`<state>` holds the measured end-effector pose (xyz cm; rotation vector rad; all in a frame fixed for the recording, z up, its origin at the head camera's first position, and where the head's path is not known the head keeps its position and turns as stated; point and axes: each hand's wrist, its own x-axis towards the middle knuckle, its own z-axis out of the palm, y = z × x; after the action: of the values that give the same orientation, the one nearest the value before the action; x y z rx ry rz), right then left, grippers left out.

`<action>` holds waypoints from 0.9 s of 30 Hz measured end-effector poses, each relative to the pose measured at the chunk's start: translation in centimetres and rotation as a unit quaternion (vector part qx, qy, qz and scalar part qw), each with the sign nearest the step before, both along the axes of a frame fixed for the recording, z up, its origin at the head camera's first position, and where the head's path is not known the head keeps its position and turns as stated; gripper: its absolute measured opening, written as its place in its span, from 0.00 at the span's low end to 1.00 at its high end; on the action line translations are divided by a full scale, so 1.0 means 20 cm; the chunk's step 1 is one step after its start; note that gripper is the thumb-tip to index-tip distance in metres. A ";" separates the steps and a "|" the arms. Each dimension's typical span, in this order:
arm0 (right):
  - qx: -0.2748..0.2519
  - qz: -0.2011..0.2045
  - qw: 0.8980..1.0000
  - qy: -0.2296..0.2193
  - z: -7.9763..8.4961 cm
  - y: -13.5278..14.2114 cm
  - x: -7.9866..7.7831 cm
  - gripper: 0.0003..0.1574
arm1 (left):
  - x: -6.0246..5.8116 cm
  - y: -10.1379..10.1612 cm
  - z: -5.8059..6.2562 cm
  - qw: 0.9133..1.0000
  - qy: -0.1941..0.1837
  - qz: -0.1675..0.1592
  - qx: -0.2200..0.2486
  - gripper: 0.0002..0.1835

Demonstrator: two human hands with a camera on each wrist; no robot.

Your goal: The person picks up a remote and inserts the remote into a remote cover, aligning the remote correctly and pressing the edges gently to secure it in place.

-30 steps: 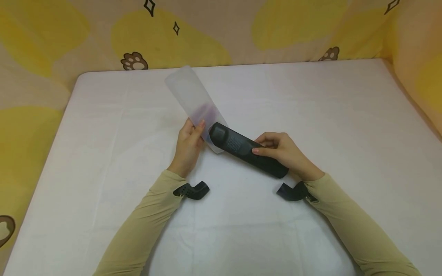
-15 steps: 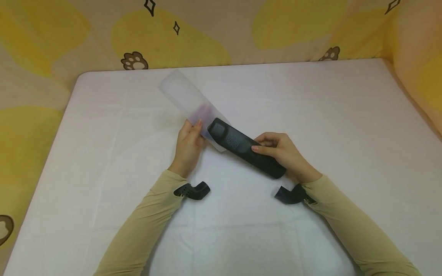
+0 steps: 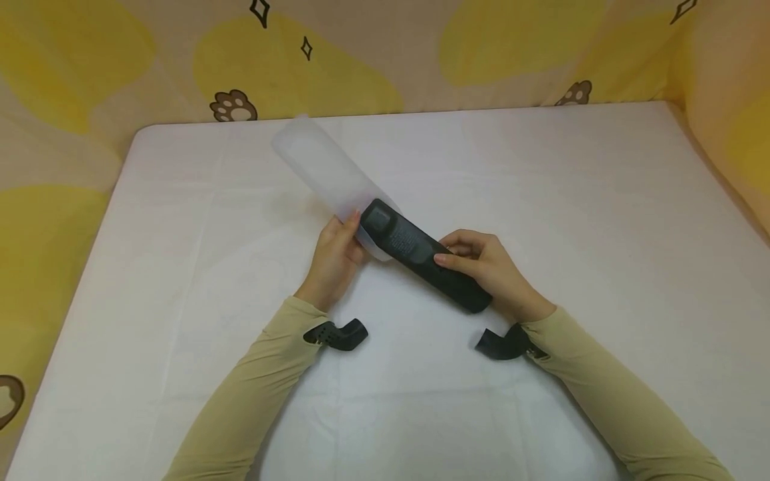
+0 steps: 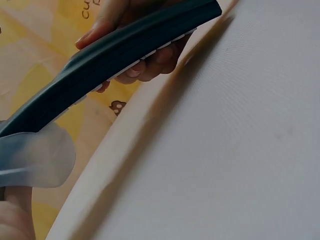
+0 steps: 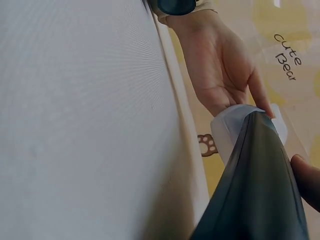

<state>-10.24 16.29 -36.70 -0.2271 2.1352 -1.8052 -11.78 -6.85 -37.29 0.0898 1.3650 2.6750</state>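
A long black remote control is held tilted above the table, its back with moulded print facing up in the head view. Pale buttons line its underside in the left wrist view. My right hand grips its near end, thumb on top and fingers beneath. With my left hand I hold a translucent, soft-looking sleeve stretching up and away to the left. The remote's far end meets the sleeve's near end; how far it sits inside I cannot tell.
Both hands work over a table with a white cover. A yellow and beige patterned cloth hangs behind it and along the sides. Black camera mounts stick out from the inner side of both wrists.
The remote and right hand have shifted slightly left and the sleeve's far end has swung left, bringing the two more into line. My left fingers have moved closer to the remote's end.
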 end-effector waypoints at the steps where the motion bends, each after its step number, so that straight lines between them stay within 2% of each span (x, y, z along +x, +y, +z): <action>1: -0.004 0.000 1.000 -0.002 0.00 0.00 0.00 0.14 | 0.00 0.00 0.00 1.000 -0.001 -0.008 0.006 0.09; 8: -0.012 -0.008 1.000 -0.012 -0.01 -0.01 0.01 0.15 | 0.01 0.00 0.00 0.999 -0.002 -0.028 0.019 0.12; 15: -0.022 -0.020 0.999 -0.014 -0.02 -0.02 0.02 0.14 | 0.01 0.02 -0.01 0.999 0.004 -0.028 0.025 0.13; 22: -0.033 -0.033 0.999 -0.024 -0.02 -0.03 0.02 0.14 | 0.01 0.02 -0.05 0.999 0.006 -0.041 0.027 0.38; 24: -0.033 -0.033 0.999 -0.024 -0.02 -0.03 0.02 0.14 | 0.01 0.02 -0.05 0.999 0.004 -0.045 0.023 0.38; 27: -0.031 -0.033 0.999 -0.018 -0.02 -0.03 0.03 0.14 | 0.02 0.02 -0.05 0.999 0.001 -0.051 0.016 0.30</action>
<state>-9.74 15.65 -37.09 -0.1397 2.0857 -1.8995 -11.46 -6.43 -38.21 0.1602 1.2828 2.6128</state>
